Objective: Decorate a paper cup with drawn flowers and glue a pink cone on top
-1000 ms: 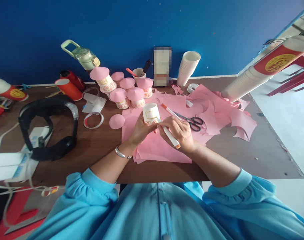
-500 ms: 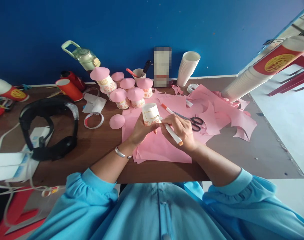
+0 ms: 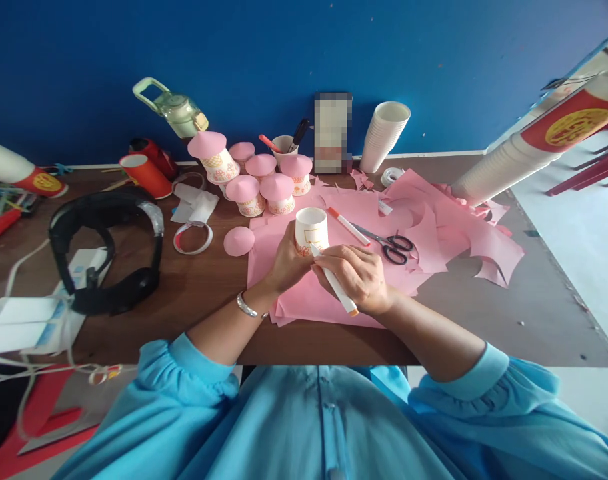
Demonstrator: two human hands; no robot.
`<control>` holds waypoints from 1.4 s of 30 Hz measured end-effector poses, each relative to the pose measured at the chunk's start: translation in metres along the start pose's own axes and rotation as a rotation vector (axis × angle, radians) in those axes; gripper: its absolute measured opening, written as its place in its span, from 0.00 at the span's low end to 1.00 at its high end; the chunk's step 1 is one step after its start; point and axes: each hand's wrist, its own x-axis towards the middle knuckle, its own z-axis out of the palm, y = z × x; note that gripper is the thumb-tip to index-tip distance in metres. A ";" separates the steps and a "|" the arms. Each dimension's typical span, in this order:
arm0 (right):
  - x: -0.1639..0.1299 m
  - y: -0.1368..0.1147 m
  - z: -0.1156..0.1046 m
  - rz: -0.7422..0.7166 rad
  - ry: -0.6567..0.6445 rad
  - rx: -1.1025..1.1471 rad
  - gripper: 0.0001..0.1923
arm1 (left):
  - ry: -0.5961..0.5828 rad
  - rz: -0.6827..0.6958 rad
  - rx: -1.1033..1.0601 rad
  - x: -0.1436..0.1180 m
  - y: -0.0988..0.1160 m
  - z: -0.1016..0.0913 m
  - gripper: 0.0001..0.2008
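Head view, left to right:
- Six pink-capped white paper cups (image 3: 264,179) stood finished at the far left.
- Left hand (image 3: 289,260) gripped the uncapped white paper cup (image 3: 311,230) at centre.
- Right hand (image 3: 359,275) pinched a white orange-ended marker (image 3: 334,283), its tip on that cup's partly drawn side.

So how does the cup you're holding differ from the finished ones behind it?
The held cup stands open-mouthed with no top, while the capped cups each wear a pink paper dome. The held cup sits on the pink paper, gripped by the left hand with the marker in the right hand at its side; the capped cups stand untouched on the table. Both are white with an orange pattern.
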 end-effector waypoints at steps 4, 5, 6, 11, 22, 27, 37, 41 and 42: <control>0.000 0.000 0.000 0.010 -0.014 0.003 0.07 | 0.012 0.010 0.030 -0.001 0.001 0.001 0.24; 0.000 0.000 0.000 0.011 -0.018 0.004 0.07 | 0.021 0.020 0.045 -0.001 0.001 0.002 0.23; -0.001 0.001 0.001 0.012 -0.022 0.005 0.07 | 0.026 0.028 0.058 -0.001 0.001 0.002 0.23; -0.002 0.001 0.002 0.022 -0.032 0.001 0.06 | 0.029 0.042 0.086 -0.001 0.002 0.003 0.21; -0.004 0.005 -0.001 0.050 -0.027 -0.008 0.08 | -0.009 -0.063 -0.113 0.001 0.003 0.003 0.26; -0.001 0.008 -0.002 0.089 -0.016 -0.008 0.09 | -0.054 -0.114 -0.229 0.002 0.009 0.002 0.29; 0.002 0.011 -0.003 0.135 0.027 0.024 0.09 | -0.101 -0.133 -0.307 0.004 0.013 0.000 0.32; 0.001 0.012 -0.004 0.162 0.015 0.037 0.08 | -0.132 -0.124 -0.350 0.005 0.011 0.001 0.32; 0.001 0.012 -0.004 0.165 0.012 0.038 0.08 | -0.135 -0.125 -0.356 0.005 0.010 0.000 0.32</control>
